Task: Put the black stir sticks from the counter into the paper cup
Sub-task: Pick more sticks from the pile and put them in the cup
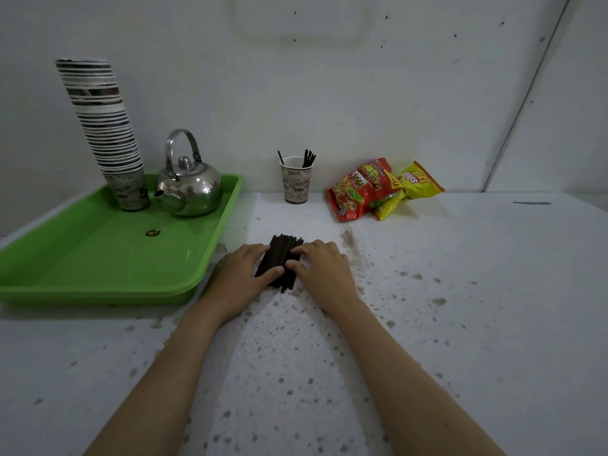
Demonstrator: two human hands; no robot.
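Both hands, left hand (241,274) and right hand (320,269), fingers loosely curled flanking the bundle of thin black stir sticks (280,260) mid-tabletop, long axis pointing away toward the printed paper cup (296,184) by the far edge, not lifted yet.

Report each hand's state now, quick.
Left hand: open, fingers resting on the pile of black stir sticks, no grip.
Right hand: open, pressed against the pile's other side.
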